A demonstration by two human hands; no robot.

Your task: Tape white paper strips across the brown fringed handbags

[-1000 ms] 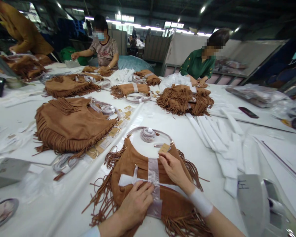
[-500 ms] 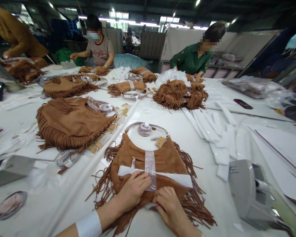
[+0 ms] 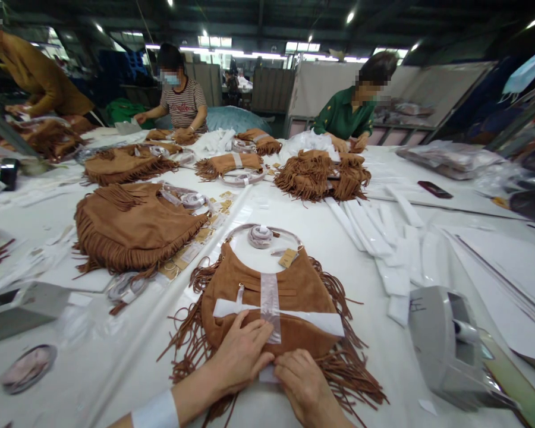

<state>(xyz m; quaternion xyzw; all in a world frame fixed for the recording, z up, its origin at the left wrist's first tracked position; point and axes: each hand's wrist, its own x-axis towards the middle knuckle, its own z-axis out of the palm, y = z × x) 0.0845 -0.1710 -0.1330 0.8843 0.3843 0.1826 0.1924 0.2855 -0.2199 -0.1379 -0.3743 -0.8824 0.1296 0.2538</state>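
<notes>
A brown suede fringed handbag [image 3: 232, 279] lies flat on the white table in front of me, its wrapped handle pointing away. Across its front runs a white paper strip [image 3: 318, 324], crossed by a band of clear tape [image 3: 270, 297]. My left hand [image 3: 245, 345] rests on the bag with its fingers stretched out, fingertips beside the tape. At the bag's lower edge my right hand [image 3: 302, 377] has its fingers bent together on the pale loose tape end [image 3: 267, 374]; its thumb is hidden. A tan hang tag [image 3: 288, 258] and a coiled strap [image 3: 261, 236] lie by the handle.
A grey tape dispenser [image 3: 446, 345] stands at right, another grey holder [image 3: 24, 309] at left. White strips [image 3: 399, 267] lie right of the bag. More fringed bags [image 3: 138, 220] lie left and in a far pile [image 3: 323, 172]. Co-workers [image 3: 350, 113] work across the table.
My left hand has slid slightly toward me, its thumb now nearer the bag's lower edge. The right hand's fingers have flattened and come down beside the tape end. The view has shifted slightly.
</notes>
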